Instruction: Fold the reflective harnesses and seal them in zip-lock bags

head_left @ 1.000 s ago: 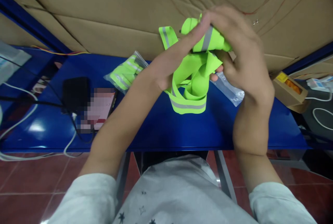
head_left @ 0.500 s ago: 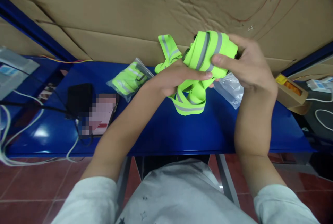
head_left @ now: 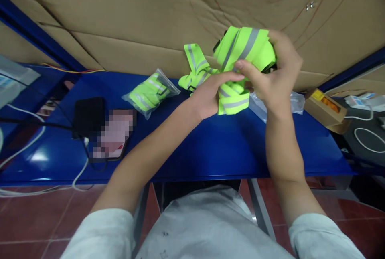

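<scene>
A neon-yellow reflective strap (head_left: pixel 251 46) with grey stripes is bunched into a folded bundle above the table, black buckles showing at its edges. My right hand (head_left: pixel 275 70) grips the bundle from the right, thumb across its front. From the left, my left hand (head_left: pixel 212 92) is closed on the lower part, and a loop hangs below its fingers. More strap trails behind that hand toward the cardboard. Left of it, a clear zip bag (head_left: pixel 148 92) holding similar neon-yellow strapping lies on the table. Partly behind my right wrist is an empty-looking clear plastic bag (head_left: pixel 296 102).
The blue table (head_left: pixel 204 150) backs onto a cardboard panel (head_left: pixel 135 14). On the left lie a black pouch-like item (head_left: pixel 89 115), a phone-like object (head_left: pixel 116 132) and white cables (head_left: pixel 27 110). An open cardboard box (head_left: pixel 325 108) stands at the right.
My right hand has tilted the bundle and shifted slightly left. The hanging loop has drawn up closer to my left hand. The camera view has shifted slightly.
</scene>
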The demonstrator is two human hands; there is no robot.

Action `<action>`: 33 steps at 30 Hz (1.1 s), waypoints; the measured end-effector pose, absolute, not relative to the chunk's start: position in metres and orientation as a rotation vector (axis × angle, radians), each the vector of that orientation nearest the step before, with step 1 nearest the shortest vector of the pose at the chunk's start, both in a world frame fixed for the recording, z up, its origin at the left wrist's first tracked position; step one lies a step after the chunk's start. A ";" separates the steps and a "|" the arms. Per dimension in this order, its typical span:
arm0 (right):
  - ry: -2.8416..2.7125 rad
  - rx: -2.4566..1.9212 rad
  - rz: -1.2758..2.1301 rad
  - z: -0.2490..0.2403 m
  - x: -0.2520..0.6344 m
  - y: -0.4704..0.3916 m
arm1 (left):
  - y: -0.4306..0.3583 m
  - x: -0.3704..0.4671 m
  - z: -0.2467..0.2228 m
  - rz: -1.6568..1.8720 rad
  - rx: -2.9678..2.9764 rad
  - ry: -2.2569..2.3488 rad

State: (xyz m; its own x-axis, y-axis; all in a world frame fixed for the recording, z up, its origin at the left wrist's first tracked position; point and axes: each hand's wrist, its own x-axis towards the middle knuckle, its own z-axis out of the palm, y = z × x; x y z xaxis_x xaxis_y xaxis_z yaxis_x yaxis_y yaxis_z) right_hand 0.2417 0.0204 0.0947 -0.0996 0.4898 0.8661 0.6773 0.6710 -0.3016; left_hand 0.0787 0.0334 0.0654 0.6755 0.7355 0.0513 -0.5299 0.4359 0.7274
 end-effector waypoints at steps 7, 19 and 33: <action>-2.075 -0.990 -0.305 0.102 0.239 0.015 | 0.033 0.073 0.079 0.825 0.660 0.103; -2.405 -1.121 0.283 0.083 0.239 0.027 | 0.049 0.082 0.056 1.059 0.695 0.228; -2.203 -1.143 0.131 0.021 0.290 0.009 | 0.015 0.043 -0.004 1.043 0.934 0.657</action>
State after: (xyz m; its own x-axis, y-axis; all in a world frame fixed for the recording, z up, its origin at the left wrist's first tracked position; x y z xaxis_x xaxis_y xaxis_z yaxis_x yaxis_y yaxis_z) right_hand 0.2897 0.0088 0.0207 -0.4133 0.7626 0.4976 0.6985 0.6161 -0.3641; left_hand 0.0431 0.0149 -0.0040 0.3806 0.9244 -0.0272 -0.4237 0.2004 0.8834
